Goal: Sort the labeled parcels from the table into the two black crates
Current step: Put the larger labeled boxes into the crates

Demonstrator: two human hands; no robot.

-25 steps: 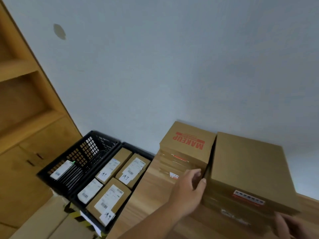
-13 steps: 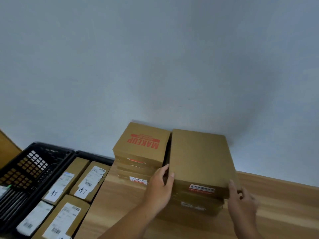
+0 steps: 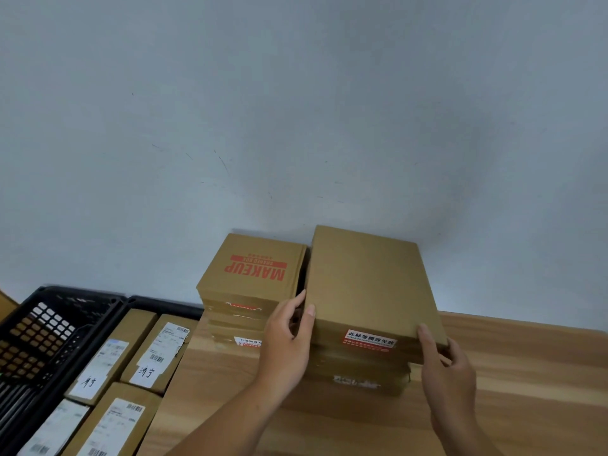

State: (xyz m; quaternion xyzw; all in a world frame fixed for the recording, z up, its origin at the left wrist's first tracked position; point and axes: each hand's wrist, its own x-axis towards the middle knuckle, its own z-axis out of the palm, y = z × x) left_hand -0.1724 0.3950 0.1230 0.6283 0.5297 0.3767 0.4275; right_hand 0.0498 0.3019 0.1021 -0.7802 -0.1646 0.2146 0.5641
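Left hand [image 3: 285,343] and right hand [image 3: 448,370] pinch the near corners of the flat cardboard parcel [image 3: 368,284]. The left thumb lies over its lid edge and the right fingers curl at the overhanging corner. The parcel tops the right-hand stack on the wooden table [image 3: 533,373], with the MAKEUP box stack [image 3: 253,274] at its 9 o'clock. It is judged stiff, light and smooth-faced, best held by opposite side edges. One second earlier the right hand lay by the stack's base, and the black crates [image 3: 131,302] now sit nearer 8 o'clock.
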